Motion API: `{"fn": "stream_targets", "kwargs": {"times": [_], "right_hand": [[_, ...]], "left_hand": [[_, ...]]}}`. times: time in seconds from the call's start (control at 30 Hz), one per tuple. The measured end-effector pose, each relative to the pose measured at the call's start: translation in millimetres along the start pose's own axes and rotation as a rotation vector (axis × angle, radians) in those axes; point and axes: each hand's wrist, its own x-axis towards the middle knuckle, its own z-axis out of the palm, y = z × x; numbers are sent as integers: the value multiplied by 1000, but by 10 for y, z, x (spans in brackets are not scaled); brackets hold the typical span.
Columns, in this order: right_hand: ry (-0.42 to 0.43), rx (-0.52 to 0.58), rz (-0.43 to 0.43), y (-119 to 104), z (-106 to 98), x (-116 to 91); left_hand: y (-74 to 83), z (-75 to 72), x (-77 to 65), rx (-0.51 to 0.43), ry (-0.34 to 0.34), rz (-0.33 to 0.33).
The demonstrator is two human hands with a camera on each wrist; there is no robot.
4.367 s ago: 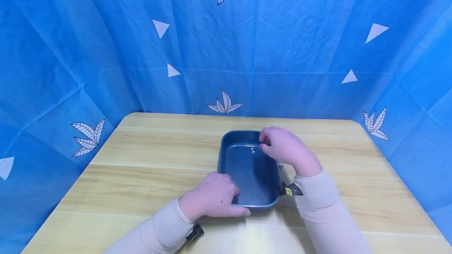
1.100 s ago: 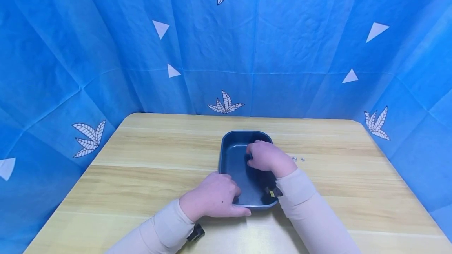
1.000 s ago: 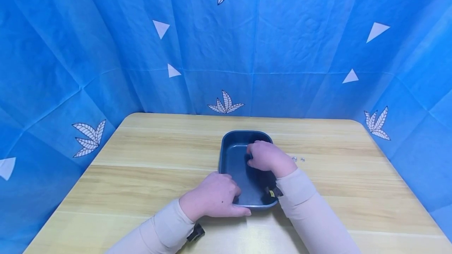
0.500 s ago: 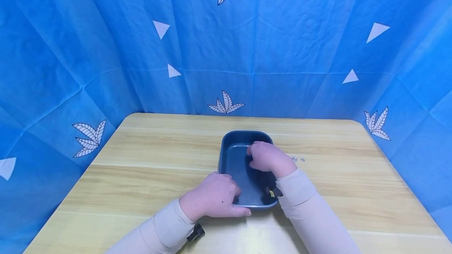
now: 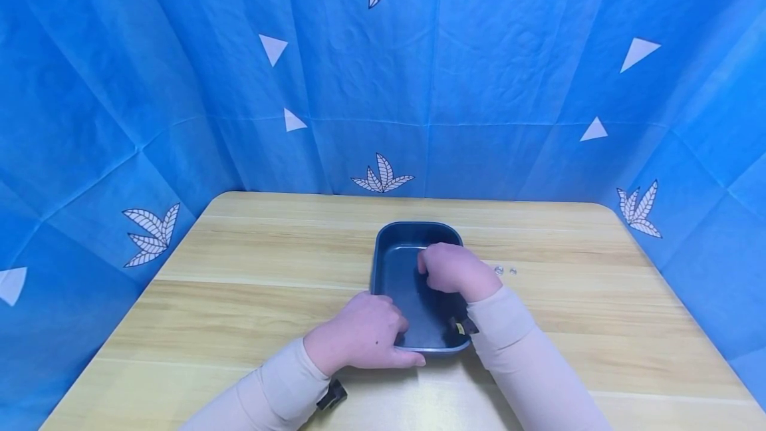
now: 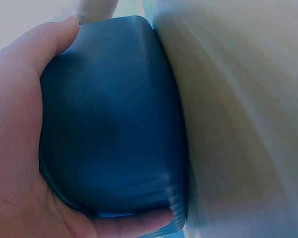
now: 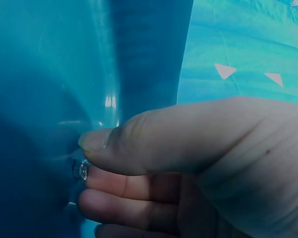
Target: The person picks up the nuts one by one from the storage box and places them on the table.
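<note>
A dark blue rectangular tray (image 5: 396, 279) stands on the wooden table. My left hand (image 5: 362, 331) grips its near left corner, fingers over the rim; in the left wrist view the thumb and a finger lie along the tray's outer wall (image 6: 114, 114). My right hand (image 5: 456, 270) reaches into the tray with curled fingers. In the right wrist view its thumb and index finger pinch a small shiny nut (image 7: 83, 169) low at the tray floor. From the head view the hand hides this nut.
Two more small shiny nuts, a larger one (image 5: 499, 271) and a smaller one (image 5: 512, 271), lie on the table (image 5: 281, 251) to the right of the tray. Blue patterned cloth (image 5: 509, 72) hangs around the back and sides.
Earlier the right hand was over the tray's far right rim, with two nuts visible inside; it moved left and down into the tray. Lately it shifts only slightly. The left hand stays put.
</note>
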Motion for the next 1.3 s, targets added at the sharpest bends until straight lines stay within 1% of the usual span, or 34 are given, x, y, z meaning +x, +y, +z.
{"fn": "stream_targets", "kwargs": {"times": [0.27,0.5,0.67,0.9,1.3], "right_hand": [[3,-69,-20,-3,17,-18],[1,-137,-41,-3,23,-20],[1,-176,-47,2,43,-20],[24,-218,-68,16,66,-10],[1,-277,-68,-1,77,-13]], "left_hand": [[6,-12,9,-3,6,4],[10,-26,13,-7,-13,-3],[12,-27,14,3,-11,-5],[13,-23,13,-2,-12,-2],[8,-14,16,0,-18,-6]]}}
